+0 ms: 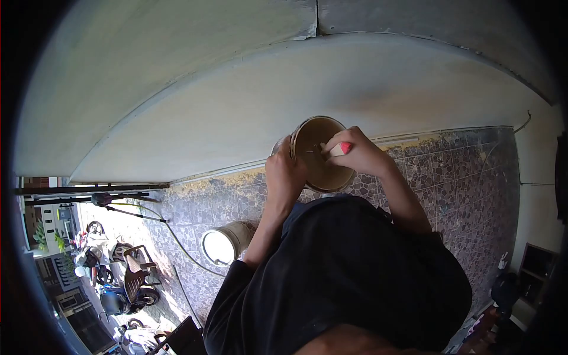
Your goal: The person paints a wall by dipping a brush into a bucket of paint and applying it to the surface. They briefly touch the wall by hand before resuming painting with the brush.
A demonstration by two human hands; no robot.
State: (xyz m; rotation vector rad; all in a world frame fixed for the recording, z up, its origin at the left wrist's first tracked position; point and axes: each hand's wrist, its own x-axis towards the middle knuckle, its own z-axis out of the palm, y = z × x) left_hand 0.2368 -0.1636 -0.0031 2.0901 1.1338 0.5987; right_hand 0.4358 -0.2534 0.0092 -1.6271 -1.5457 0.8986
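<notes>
A round bucket (313, 126) with a brownish inside is tilted in front of my body, its mouth facing me. At its left rim, my left hand (285, 178) is closed around the edge. Over the bucket's right side, my right hand (362, 155) grips a paintbrush (336, 151) by its pale handle, which has a red end. The brush's lower end points into the bucket; its bristles are hard to make out.
Ahead stands a pale wall (236, 112). A white pail (232, 239) sits on the patterned tile floor (449, 195) at my left, near a hose (184, 251). Farther left are a chair (135, 273) and parked motorcycles (115, 300). A dark shelf (537, 267) is at far right.
</notes>
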